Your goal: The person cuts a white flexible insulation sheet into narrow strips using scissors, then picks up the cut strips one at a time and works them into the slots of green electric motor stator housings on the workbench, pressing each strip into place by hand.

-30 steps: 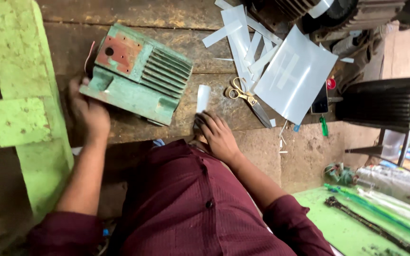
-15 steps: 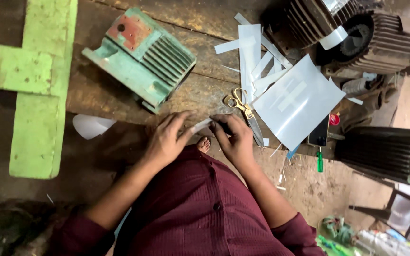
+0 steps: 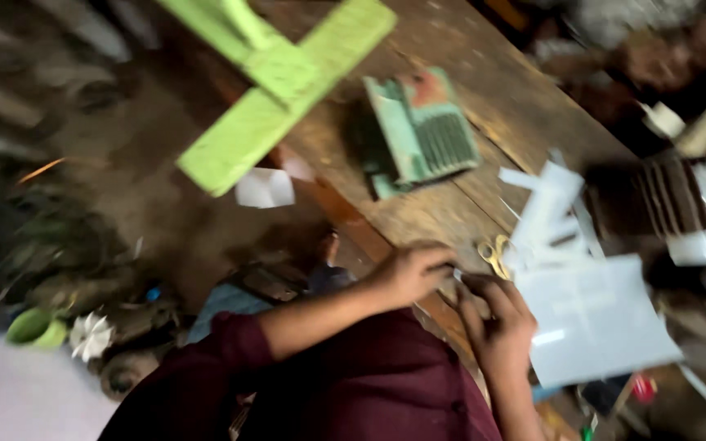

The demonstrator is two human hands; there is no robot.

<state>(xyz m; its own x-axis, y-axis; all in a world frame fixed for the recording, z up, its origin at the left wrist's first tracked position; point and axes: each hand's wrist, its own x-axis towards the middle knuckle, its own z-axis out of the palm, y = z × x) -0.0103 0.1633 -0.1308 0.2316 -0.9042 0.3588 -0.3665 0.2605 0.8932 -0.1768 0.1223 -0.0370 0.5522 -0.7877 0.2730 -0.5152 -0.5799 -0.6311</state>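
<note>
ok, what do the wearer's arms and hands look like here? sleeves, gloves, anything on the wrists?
Both hands are bare, no gloves. The left hand comes from a dark maroon sleeve pushed up near the elbow, leaving the forearm uncovered. It matches the buttoned maroon shirt. The right hand shows a bare wrist and forearm too. No watch, rings or bands are visible, though the picture is blurred.

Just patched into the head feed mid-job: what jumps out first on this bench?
The eye lands first on the bright green cross-shaped frame at the top, and on the green finned metal housing lying on the wooden bench to its right. Lower down, the left hand and right hand meet at the bench edge, beside yellow-handled scissors and a pale sheet with cut strips. The picture is blurred, so what the fingers hold cannot be told.
</note>
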